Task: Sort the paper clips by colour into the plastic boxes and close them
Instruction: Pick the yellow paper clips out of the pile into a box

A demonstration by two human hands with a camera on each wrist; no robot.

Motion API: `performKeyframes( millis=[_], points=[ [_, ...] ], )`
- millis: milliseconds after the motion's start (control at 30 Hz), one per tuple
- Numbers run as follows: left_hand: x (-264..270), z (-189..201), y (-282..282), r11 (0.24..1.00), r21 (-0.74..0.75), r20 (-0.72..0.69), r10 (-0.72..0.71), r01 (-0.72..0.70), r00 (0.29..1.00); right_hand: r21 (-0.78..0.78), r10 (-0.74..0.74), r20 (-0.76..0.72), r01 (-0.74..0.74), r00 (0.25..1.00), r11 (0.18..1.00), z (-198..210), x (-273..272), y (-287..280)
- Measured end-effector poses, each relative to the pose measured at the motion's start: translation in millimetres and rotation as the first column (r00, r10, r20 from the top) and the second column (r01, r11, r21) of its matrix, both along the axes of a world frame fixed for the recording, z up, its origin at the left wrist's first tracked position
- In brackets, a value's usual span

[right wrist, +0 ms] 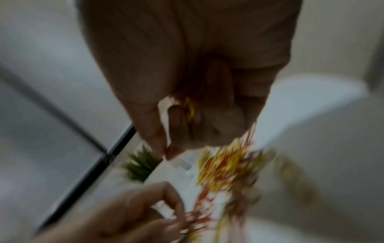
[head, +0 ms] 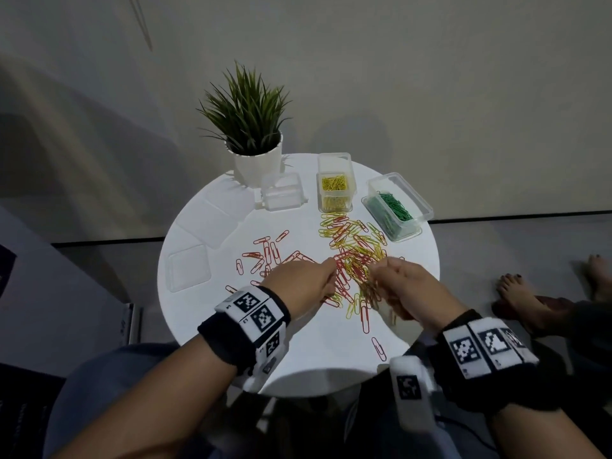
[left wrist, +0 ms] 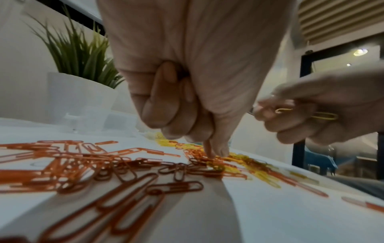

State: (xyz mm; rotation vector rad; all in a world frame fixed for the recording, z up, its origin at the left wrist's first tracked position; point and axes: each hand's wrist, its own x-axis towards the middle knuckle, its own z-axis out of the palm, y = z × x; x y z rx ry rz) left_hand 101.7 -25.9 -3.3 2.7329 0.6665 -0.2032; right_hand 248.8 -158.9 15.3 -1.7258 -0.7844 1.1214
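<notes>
A mixed heap of red and yellow paper clips (head: 354,253) lies mid-table, with a loose spread of red clips (head: 265,256) to its left. My left hand (head: 331,265) reaches into the heap's left edge; in the left wrist view its thumb and forefinger (left wrist: 215,153) pinch down on a red clip while the other fingers are curled. My right hand (head: 377,270) hovers over the heap and grips yellow clips (left wrist: 311,115) in its curled fingers. At the back stand an empty clear box (head: 281,192), a box of yellow clips (head: 335,190) and a box of green clips (head: 394,207), all with no lid on.
A potted plant (head: 251,127) stands at the back left of the round white table (head: 298,359). Clear lids (head: 188,272) lie on the left side. Stray red clips (head: 379,347) lie near the front edge. Another person's bare feet (head: 516,293) are on the floor at right.
</notes>
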Motion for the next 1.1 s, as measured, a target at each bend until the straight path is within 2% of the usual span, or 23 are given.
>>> performKeyframes(
  millis=[67,100,200,267,433,600,733,800,833,900,933,1000,1033,1067,1100],
  points=[
    [2.2,-3.8,0.0,1.000,0.019,-0.048,-0.023,0.024,0.999,-0.103,0.200,0.333,-0.176,0.922,0.979,-5.0,3.0,-13.7],
    [2.9,-5.6,0.0,0.999,0.028,-0.064,-0.025,0.027,0.998,-0.187,0.288,0.397,-0.230,0.871,0.955,-8.9,5.4,-20.2],
    [2.8,-8.7,1.6,0.999,0.037,-0.073,-0.019,0.021,0.997,-0.424,0.481,0.415,-0.304,0.772,0.853,-17.7,6.0,-33.7],
    [0.5,-8.5,4.6,0.999,0.043,-0.094,-0.009,0.013,0.996,-0.514,0.549,0.456,-0.295,0.701,0.805,-18.5,0.9,-36.0],
    [-14.2,-9.7,16.5,0.997,-0.007,-0.091,0.075,-0.076,0.993,-0.493,0.502,0.546,-0.227,0.670,0.840,-15.6,-15.2,-16.4],
    [-38.7,-3.2,27.0,0.982,-0.079,-0.015,0.172,-0.173,0.985,-0.469,0.512,0.605,-0.247,0.609,0.848,-12.9,-48.5,13.0],
    [-55.9,-0.8,34.2,0.907,-0.339,0.110,0.303,-0.251,0.947,-0.373,0.406,0.685,-0.187,0.605,0.909,-5.5,-46.6,11.2],
    [-58.8,2.6,34.3,0.801,-0.539,0.168,0.405,-0.261,0.899,-0.395,0.418,0.719,-0.168,0.556,0.903,-5.0,-40.6,3.0],
    [-58.4,4.9,32.9,0.705,-0.661,0.176,0.478,-0.257,0.860,-0.408,0.435,0.714,-0.179,0.548,0.895,-6.0,-39.4,-0.4],
    [-56.3,10.6,27.8,0.445,-0.876,0.141,0.608,-0.188,0.782,-0.393,0.452,0.659,-0.237,0.602,0.889,-9.3,-38.1,-2.7],
    [-56.0,12.6,25.6,0.305,-0.946,0.123,0.650,-0.109,0.750,-0.363,0.440,0.630,-0.258,0.640,0.895,-9.7,-36.9,-2.1],
    [-55.3,14.6,21.6,0.041,-0.991,0.120,0.708,0.129,0.696,-0.298,0.365,0.610,-0.223,0.704,0.928,-7.6,-30.5,-0.3],
    [-54.3,14.8,19.5,-0.052,-0.973,0.115,0.736,0.225,0.667,-0.273,0.320,0.621,-0.186,0.715,0.944,-5.7,-26.3,-0.5],
    [-52.6,14.4,17.6,-0.098,-0.957,0.105,0.763,0.274,0.638,-0.261,0.290,0.640,-0.153,0.712,0.953,-4.7,-21.8,-1.7],
    [-49.7,13.7,15.5,-0.101,-0.956,0.092,0.787,0.274,0.610,-0.264,0.280,0.657,-0.134,0.700,0.955,-3.5,-17.9,-3.3]
  ],
)
